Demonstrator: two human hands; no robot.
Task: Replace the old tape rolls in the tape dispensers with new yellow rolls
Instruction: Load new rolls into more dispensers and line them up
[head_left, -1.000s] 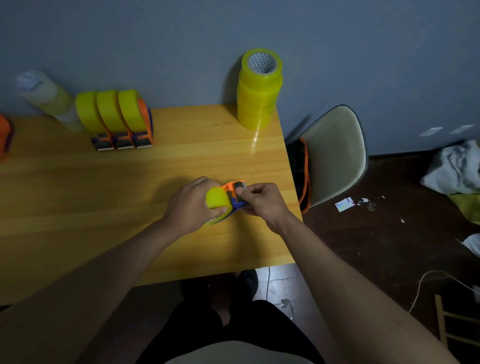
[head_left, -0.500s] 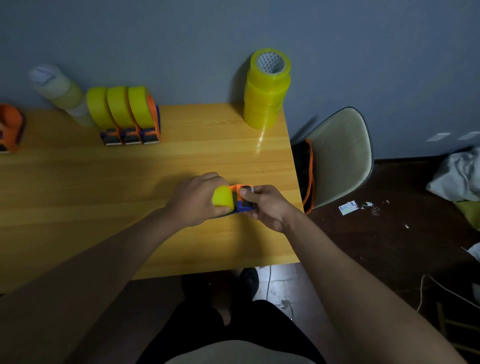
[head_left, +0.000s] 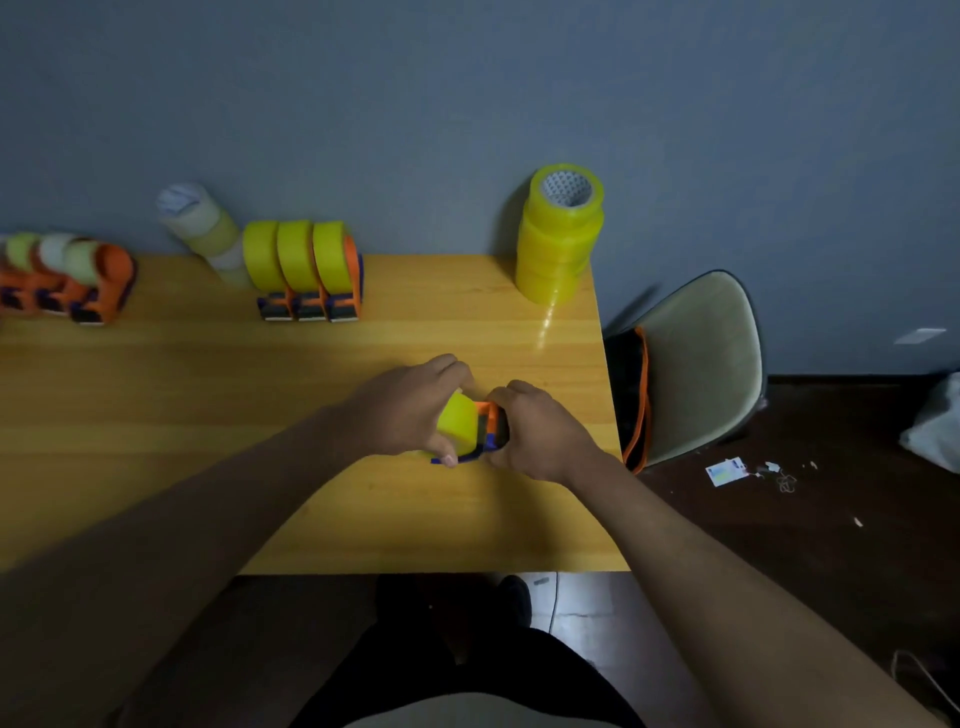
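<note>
My left hand (head_left: 402, 410) curls round the yellow roll (head_left: 458, 423), fingers over its top, thumb low at the near edge. My right hand (head_left: 540, 431) grips the orange-and-blue dispenser (head_left: 488, 431) from the 3 o'clock side, fingers wrapped over its head. The roll sits in that dispenser; whether it's fully seated I can't tell. Both are over the wooden table (head_left: 208, 395), right of centre, near the 3 o'clock edge.

At 12 o'clock from my hands, against the wall: a stack of yellow rolls (head_left: 558, 234), upright at the table's far right corner. At 11 o'clock: three loaded dispensers (head_left: 306, 270) side by side, touching, yellow rolls on them. Just left of those, a leaning stack of pale rolls (head_left: 202, 228). Far at 10 o'clock: a row of orange dispensers with pale rolls (head_left: 67, 275), blurred.

At 3 o'clock, off the table: a chair (head_left: 701, 364) with a dark bag (head_left: 628, 395), orange-trimmed, on it.
</note>
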